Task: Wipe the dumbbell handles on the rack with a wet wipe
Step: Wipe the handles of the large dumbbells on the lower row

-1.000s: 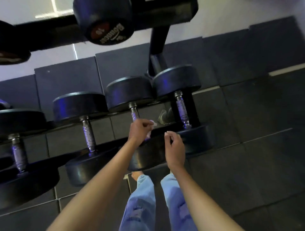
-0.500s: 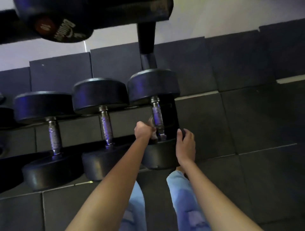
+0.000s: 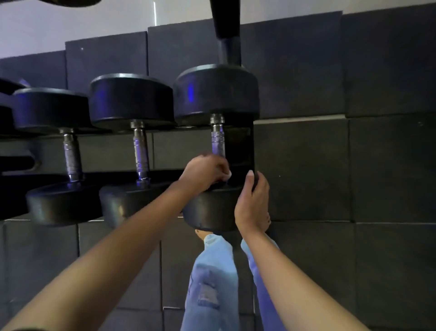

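Note:
Three black dumbbells lie side by side on the lower tier of a black rack. The rightmost dumbbell has a knurled steel handle. My left hand is curled round the lower end of that handle with a white wet wipe peeking out between its fingers. My right hand grips the near weight head of the same dumbbell from its right side. The handles of the middle dumbbell and the left dumbbell are bare.
The rack's upright post rises behind the rightmost dumbbell. Dark rubber floor tiles cover the ground to the right. My legs in light blue jeans stand below the rack. Another dumbbell sits on the upper tier at the top left.
My left hand moved with the wipe from the middle dumbbell's handle to the rightmost one. My right hand went from hovering to gripping that dumbbell's near head. The view shifted right and closer.

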